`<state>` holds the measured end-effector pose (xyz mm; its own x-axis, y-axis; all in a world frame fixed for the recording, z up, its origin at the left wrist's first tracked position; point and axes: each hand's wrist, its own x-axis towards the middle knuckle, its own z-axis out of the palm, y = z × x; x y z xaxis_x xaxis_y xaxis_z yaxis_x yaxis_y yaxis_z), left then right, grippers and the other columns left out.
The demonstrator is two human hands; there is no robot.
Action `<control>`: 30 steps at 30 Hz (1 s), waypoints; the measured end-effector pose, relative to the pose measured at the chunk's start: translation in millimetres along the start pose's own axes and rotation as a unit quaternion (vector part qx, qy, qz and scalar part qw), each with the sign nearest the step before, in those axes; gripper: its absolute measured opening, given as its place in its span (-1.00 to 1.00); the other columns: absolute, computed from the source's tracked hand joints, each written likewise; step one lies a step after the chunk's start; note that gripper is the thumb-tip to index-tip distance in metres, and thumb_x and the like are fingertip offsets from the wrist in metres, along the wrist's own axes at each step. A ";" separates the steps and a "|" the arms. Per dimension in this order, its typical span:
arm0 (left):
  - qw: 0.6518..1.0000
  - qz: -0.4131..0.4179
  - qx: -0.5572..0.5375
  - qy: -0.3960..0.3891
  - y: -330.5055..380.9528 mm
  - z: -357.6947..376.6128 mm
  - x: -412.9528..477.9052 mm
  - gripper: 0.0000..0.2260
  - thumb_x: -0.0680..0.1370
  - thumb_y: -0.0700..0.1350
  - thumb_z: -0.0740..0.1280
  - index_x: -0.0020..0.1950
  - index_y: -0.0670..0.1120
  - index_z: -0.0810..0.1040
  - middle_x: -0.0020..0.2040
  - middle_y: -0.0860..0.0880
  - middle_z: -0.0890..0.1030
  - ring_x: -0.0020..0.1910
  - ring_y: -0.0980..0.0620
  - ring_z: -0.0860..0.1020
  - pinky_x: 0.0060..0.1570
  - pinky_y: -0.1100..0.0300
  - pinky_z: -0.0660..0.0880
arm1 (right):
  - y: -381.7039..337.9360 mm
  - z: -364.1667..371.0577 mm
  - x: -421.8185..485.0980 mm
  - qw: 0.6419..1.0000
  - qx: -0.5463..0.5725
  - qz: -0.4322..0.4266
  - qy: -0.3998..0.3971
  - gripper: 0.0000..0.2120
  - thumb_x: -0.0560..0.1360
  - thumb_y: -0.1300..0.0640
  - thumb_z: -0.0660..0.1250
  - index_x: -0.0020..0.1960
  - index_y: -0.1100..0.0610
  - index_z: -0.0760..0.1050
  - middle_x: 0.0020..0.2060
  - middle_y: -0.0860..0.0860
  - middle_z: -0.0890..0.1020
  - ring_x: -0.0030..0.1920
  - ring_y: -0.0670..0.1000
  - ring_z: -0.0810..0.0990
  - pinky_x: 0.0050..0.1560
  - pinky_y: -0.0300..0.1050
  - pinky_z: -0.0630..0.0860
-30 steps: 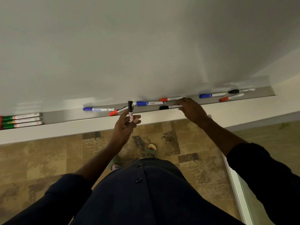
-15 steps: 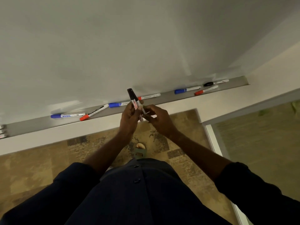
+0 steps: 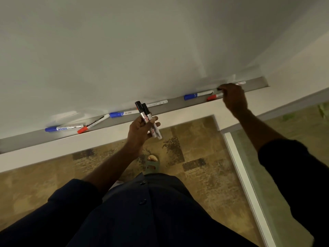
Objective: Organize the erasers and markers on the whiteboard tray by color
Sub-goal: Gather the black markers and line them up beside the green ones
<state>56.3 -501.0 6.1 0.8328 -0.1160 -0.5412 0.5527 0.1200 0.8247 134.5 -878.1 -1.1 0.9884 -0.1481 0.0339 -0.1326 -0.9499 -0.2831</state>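
On tray (image 3: 187, 102) – right hand (image 3: 233, 98) pinching black marker (image 3: 220, 88); left hand (image 3: 140, 130) gripping two black markers (image 3: 146, 115).

A grey whiteboard tray (image 3: 169, 106) carries three blue-capped markers (image 3: 197, 95) and two red-capped markers (image 3: 92, 124), scattered lengthwise.

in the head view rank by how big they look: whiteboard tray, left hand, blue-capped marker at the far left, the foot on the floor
1. whiteboard tray, spanning most of the frame
2. left hand
3. blue-capped marker and the foot: they look alike in size, and the foot lies further from the camera, so I won't rank them.
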 end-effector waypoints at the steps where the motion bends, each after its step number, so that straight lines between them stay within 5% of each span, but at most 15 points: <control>1: 1.000 -0.002 0.003 0.005 -0.1 -2.9 -0.6 -0.68 0.65 -0.15 0.35 0.38 -0.20 0.53 0.24 -0.14 0.68 0.20 -0.11 0.69 0.21 -0.14 0.62 | 13.7 -1.6 6.1 0.999 -0.029 0.004 -0.017 -0.66 0.56 0.34 0.21 0.24 0.17 0.62 0.19 0.20 0.66 0.21 0.23 0.62 0.25 0.05 0.51; 15: 0.999 0.000 0.019 0.030 2.2 -23.0 -2.9 -0.81 0.65 -0.13 0.36 0.25 0.03 0.56 0.19 -0.01 0.73 0.16 -0.05 0.72 0.14 -0.07 0.65 | 42.5 12.0 33.7 0.990 -0.112 -0.070 -0.051 -0.70 0.55 0.30 0.28 0.24 0.19 0.61 0.17 0.22 0.65 0.18 0.30 0.60 0.16 0.16 0.54; 24: 1.000 -0.004 0.006 -0.017 0.6 -16.1 -3.6 -0.71 0.65 -0.15 0.35 0.37 -0.01 0.53 0.26 -0.01 0.70 0.21 -0.04 0.70 0.11 0.05 0.67 | 34.6 17.2 29.0 0.987 -0.114 -0.107 -0.047 -0.65 0.51 0.39 0.29 0.26 0.22 0.60 0.17 0.23 0.66 0.17 0.32 0.62 0.11 0.19 0.57; 30: 1.000 -0.004 -0.016 -0.021 4.1 -15.7 -8.8 -0.68 0.65 -0.18 0.34 0.41 -0.03 0.52 0.28 -0.04 0.69 0.25 -0.06 0.68 0.20 -0.06 0.62 | 24.3 25.7 23.2 0.974 -0.134 -0.181 -0.027 -0.58 0.42 0.52 0.29 0.25 0.31 0.56 0.13 0.31 0.64 0.09 0.35 0.64 0.02 0.23 0.62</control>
<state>51.8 -484.1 11.7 0.8273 -0.1577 -0.5392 0.5597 0.1502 0.8149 156.1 -897.5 -31.8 0.9754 0.2179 0.0328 0.2181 -0.9759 -0.0017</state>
